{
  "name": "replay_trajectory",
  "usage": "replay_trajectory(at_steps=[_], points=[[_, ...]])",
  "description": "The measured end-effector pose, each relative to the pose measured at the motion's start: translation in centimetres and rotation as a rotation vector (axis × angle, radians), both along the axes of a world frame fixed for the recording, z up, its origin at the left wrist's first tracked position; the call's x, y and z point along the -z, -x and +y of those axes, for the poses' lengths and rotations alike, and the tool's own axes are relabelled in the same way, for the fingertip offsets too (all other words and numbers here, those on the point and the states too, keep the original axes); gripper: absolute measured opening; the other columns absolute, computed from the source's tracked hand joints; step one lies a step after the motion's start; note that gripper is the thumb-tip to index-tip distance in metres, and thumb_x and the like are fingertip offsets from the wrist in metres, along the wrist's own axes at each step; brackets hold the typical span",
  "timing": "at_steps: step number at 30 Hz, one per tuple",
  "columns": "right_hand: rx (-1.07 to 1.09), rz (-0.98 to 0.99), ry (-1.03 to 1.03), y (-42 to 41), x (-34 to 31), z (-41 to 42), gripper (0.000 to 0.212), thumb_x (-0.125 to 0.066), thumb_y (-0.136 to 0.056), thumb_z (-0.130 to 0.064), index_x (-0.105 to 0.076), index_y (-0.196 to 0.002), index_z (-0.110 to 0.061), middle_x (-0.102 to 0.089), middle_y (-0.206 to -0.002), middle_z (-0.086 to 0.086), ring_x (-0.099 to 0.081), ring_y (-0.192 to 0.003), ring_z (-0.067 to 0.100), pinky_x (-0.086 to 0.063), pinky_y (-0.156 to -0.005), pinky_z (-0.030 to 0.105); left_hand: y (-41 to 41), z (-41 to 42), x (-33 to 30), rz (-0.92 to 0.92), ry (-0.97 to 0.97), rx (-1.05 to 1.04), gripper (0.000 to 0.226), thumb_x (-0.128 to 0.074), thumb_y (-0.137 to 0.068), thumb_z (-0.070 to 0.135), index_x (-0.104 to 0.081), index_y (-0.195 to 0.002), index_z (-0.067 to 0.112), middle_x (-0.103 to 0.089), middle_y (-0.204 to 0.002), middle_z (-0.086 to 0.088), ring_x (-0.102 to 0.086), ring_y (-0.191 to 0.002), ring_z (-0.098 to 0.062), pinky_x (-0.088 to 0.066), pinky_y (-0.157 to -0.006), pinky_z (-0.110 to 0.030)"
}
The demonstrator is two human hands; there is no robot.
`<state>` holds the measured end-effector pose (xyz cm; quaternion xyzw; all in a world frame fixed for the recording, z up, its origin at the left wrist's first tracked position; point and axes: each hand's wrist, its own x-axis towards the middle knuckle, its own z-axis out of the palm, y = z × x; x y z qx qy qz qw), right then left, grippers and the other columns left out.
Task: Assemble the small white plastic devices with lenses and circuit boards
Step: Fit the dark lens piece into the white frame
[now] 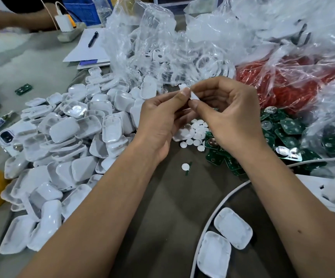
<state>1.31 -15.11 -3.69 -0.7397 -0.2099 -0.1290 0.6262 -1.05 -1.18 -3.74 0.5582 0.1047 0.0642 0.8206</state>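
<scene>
Two white shells (224, 239): worktop, nearest, below the right forearm, beside a white cable (208, 221).
Left hand (158, 119) and right hand (224, 115): raised mid-worktop, thumbs meeting; both pinch one small white part (190, 94) between fingertips, shape unclear.
White discs (197, 131): directly under the hands, between both.
Circuit boards (289, 135): just right of the right hand, nearer to it.
Shell pile (66, 141): left of the left hand.
Clear bags (182, 47): beyond the hands.
</scene>
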Motion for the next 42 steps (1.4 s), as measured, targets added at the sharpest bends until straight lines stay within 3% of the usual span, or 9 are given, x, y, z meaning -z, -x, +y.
replay_trajectory(at_steps=[4, 9, 14, 18, 22, 26, 30, 35, 42], points=[[-0.021, 0.003, -0.013, 0.0, -0.2, 0.0, 0.02, -0.085, -0.082, 0.0, -0.075, -0.094, -0.012, -0.077, -0.081, -0.004, -0.076, -0.068, 0.009, -0.059, -0.064, 0.02, 0.2, 0.1, -0.1, -0.007, -0.002, 0.017, 0.014, -0.075, -0.091, 0.016, -0.077, -0.085, 0.003, -0.073, -0.09, -0.02, -0.071, -0.087, -0.031, -0.051, -0.102, -0.053], [-0.095, 0.082, -0.067, 0.0, -0.2, 0.0, 0.024, -0.082, -0.083, 0.006, -0.068, -0.1, -0.003, -0.076, -0.081, 0.012, -0.078, -0.067, 0.02, -0.062, -0.062, 0.029, 0.2, 0.3, 0.2, 0.008, -0.009, 0.016, 0.015, -0.075, -0.091, 0.016, -0.076, -0.084, 0.002, -0.075, -0.082, -0.014, -0.075, -0.078, -0.024, -0.061, -0.082, -0.038], [-0.063, 0.063, -0.034, -0.2, -0.3, -0.3, 0.056, -0.086, -0.081, -0.002, -0.054, -0.126, -0.015, -0.073, -0.104, 0.006, -0.079, -0.08, 0.019, -0.065, -0.072, 0.039, 0.1, 0.3, -0.2, 0.004, 0.035, 0.023, 0.015, -0.075, -0.09, 0.016, -0.077, -0.078, 0.007, -0.075, -0.078, -0.011, -0.074, -0.074, -0.021, -0.062, -0.081, -0.036], [-0.09, 0.02, -0.05, -0.2, -0.5, -0.4, 0.062, -0.085, -0.082, -0.005, -0.048, -0.13, -0.015, -0.063, -0.117, 0.011, -0.076, -0.098, 0.016, -0.064, -0.085, 0.037, -0.1, 0.7, -0.8, 0.01, 0.184, -0.019, 0.017, -0.07, -0.095, 0.013, -0.071, -0.099, -0.003, -0.07, -0.101, -0.024, -0.072, -0.081, -0.025, -0.063, -0.078, -0.029], [0.007, -0.05, 0.152, -0.1, -0.6, -0.6, 0.04, -0.084, -0.084, -0.012, -0.059, -0.115, -0.013, -0.067, -0.101, 0.0, -0.07, -0.09, 0.014, -0.06, -0.073, 0.03, 0.0, 1.3, -1.3, -0.011, 0.339, -0.046, 0.017, -0.066, -0.097, 0.012, -0.066, -0.1, -0.005, -0.074, -0.1, -0.026, -0.076, -0.085, -0.03, -0.062, -0.073, -0.028], [-0.309, 0.005, 0.51, 0.5, -1.0, -0.6, 0.012, -0.089, -0.08, -0.015, -0.078, -0.084, -0.019, -0.071, -0.072, -0.004, -0.063, -0.063, 0.006, -0.052, -0.061, 0.025, 0.2, 1.5, -1.7, -0.035, 0.427, -0.055, 0.02, -0.064, -0.099, 0.012, -0.064, -0.108, -0.005, -0.071, -0.099, -0.022, -0.076, -0.085, -0.033, -0.064, -0.078, -0.029], [-0.525, 0.072, 0.833, 0.9, -1.2, -0.5, 0.02, -0.093, -0.071, -0.035, -0.079, -0.084, -0.03, -0.071, -0.077, -0.007, -0.065, -0.071, 0.009, -0.052, -0.067, 0.03, 0.3, 1.9, -2.0, -0.039, 0.474, -0.031, 0.026, -0.064, -0.1, 0.016, -0.06, -0.114, -0.005, -0.072, -0.095, -0.023, -0.075, -0.087, -0.033, -0.063, -0.078, -0.026], [-0.589, 0.036, 0.951, 1.3, -1.6, -0.4, 0.012, -0.089, -0.076, -0.033, -0.077, -0.076, -0.031, -0.071, -0.076, -0.011, -0.066, -0.075, 0.005, -0.053, -0.073, 0.029, 0.4, 2.0, -2.0, 0.008, 0.474, 0.044, 0.023, -0.053, -0.105, 0.016, -0.059, -0.111, -0.005, -0.07, -0.107, -0.03, -0.073, -0.082, -0.029, -0.061, -0.067, -0.021], [-0.506, 0.037, 0.962, 0.9, -1.7, -1.2, 0.02, -0.092, -0.073, -0.04, -0.075, -0.076, -0.03, -0.068, -0.077, -0.013, -0.062, -0.077, 0.002, -0.045, -0.064, 0.016, 0.4, 2.2, -1.8, 0.077, 0.291, 0.068, 0.028, -0.045, -0.103, 0.008, -0.062, -0.118, -0.009, -0.071, -0.107, -0.029, -0.073, -0.076, -0.028, -0.058, -0.062, -0.021]])
